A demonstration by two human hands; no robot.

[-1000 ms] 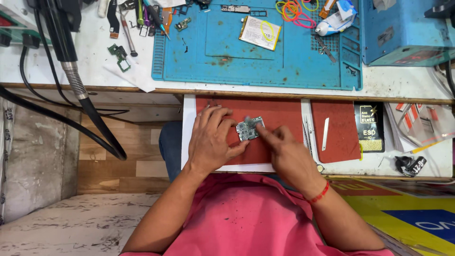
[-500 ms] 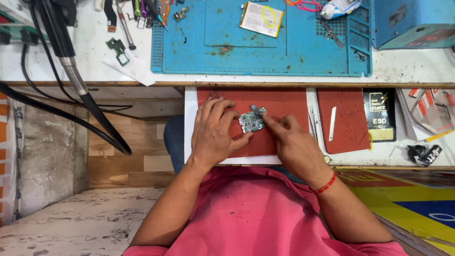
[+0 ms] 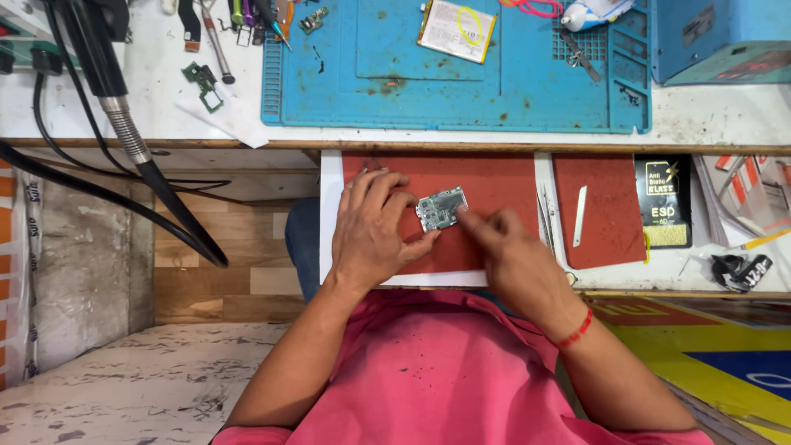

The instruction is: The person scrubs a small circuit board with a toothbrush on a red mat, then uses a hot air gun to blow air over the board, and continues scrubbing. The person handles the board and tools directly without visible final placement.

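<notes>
Two hands on the board (image 3: 442, 208): left hand (image 3: 375, 231) pinches its near edge on the red mat (image 3: 494, 185), right hand (image 3: 503, 247) fingertip presses its right edge; looks light, stiff, fragile, so grip edges only.

A small circuit board (image 3: 442, 208) lay on a mat (image 3: 494, 185) on the near shelf, between the left hand (image 3: 371, 231) and the right hand (image 3: 511, 255). Tweezers (image 3: 545, 218) lay right of it, and a larger work mat (image 3: 453, 82) lay farther off on the bench (image 3: 725, 124).
</notes>
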